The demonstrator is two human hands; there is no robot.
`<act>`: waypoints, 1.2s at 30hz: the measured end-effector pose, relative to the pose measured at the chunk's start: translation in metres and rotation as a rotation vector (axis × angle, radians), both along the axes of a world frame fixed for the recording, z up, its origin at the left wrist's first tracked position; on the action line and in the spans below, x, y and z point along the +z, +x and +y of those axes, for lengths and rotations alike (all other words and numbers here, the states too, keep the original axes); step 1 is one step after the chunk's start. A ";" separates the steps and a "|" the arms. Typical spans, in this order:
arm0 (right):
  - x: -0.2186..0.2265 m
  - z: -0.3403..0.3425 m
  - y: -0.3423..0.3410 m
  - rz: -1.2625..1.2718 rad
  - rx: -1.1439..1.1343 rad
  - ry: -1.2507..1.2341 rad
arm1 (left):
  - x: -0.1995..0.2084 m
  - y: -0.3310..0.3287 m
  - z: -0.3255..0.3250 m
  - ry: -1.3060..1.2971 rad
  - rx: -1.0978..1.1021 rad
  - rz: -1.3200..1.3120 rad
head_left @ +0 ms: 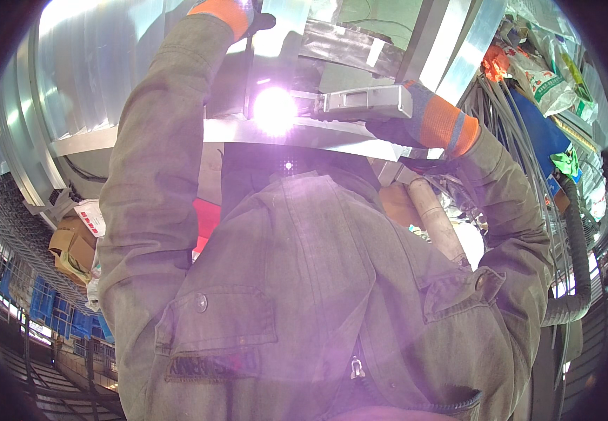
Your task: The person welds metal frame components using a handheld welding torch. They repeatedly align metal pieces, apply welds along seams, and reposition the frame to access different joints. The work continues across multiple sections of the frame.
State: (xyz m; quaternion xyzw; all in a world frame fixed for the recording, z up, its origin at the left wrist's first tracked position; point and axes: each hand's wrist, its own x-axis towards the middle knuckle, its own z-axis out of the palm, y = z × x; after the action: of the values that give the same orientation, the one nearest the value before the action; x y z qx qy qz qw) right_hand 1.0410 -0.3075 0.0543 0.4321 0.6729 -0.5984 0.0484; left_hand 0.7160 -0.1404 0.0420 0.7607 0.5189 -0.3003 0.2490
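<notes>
My right hand (426, 116), in a blue-grey and orange work glove, is closed round a grey, box-shaped welding gun (368, 103). The gun's nozzle points left and ends at a glaring white-violet spot of light (274, 111) on a pale metal frame bar (248, 131). That glare hides the nozzle's tip and the metal right there. At the top edge, my left hand (237, 15) reaches onto the metalwork in an orange glove with dark fingers. Most of it lies outside the picture, so how its fingers sit does not show.
Shiny metal sheets (93, 70) stand at the left. Metal uprights (441, 42) rise at the upper right. Plastic bags (542, 77), thin rods and a ribbed dark hose (576, 274) crowd the right side. A cardboard box (72, 242) and wire mesh are on the left.
</notes>
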 end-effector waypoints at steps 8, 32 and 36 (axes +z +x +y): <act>0.006 0.003 -0.004 -0.004 0.069 0.025 | 0.015 0.002 -0.005 0.004 -0.031 0.017; 0.156 -0.140 -0.091 -0.116 -0.654 0.514 | -0.036 -0.253 -0.037 0.595 0.821 -0.523; 0.150 -0.163 -0.137 -0.149 -0.671 0.571 | -0.006 -0.426 -0.036 0.681 0.920 0.210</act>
State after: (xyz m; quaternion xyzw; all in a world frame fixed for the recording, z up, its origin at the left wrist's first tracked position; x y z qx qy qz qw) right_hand 0.9038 -0.4706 0.2046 0.6646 0.6283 -0.3383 -0.2214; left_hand 0.2898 -0.1769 0.0359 0.4604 0.8852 -0.0513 0.0425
